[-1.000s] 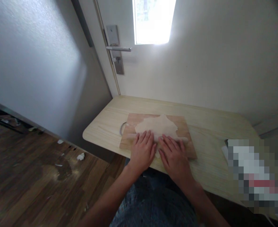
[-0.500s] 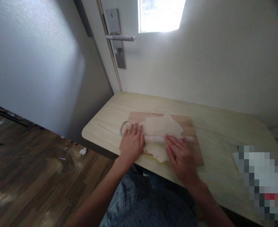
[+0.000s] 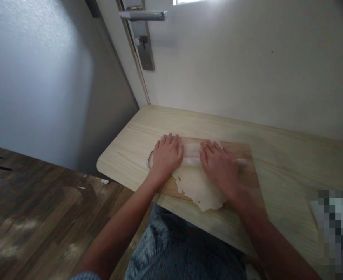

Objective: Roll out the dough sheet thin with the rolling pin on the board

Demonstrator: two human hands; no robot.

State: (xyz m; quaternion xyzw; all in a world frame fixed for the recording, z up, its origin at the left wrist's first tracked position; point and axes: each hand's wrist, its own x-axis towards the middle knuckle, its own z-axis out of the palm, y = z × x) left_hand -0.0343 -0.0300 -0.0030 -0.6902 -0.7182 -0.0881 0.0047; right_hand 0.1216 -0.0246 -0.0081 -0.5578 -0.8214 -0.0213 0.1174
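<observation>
A pale, thin sheet of dough (image 3: 199,188) with a ragged edge lies over a wooden cutting board (image 3: 254,175). Across it rests a whitish rolling pin (image 3: 192,161), its right end showing past my right hand (image 3: 220,163). That hand lies on the pin, palm down, fingers stretched toward the far edge of the board. My left hand (image 3: 168,152) rests flat over the pin's left end, fingers extended, beside the board's metal ring handle (image 3: 149,160). The palms hide the parts of the pin beneath them.
The board sits on a light wood-grain table (image 3: 124,155) against a white door (image 3: 232,70) with a metal lever handle (image 3: 143,15). A grey panel (image 3: 43,85) stands at left. Dark wooden floor (image 3: 43,217) with scraps lies below. A pixelated object (image 3: 342,229) is at the right.
Both hands have pushed the rolling pin away from me, toward the far side of the board. More dough now shows on the near side. The camera view has tilted down.
</observation>
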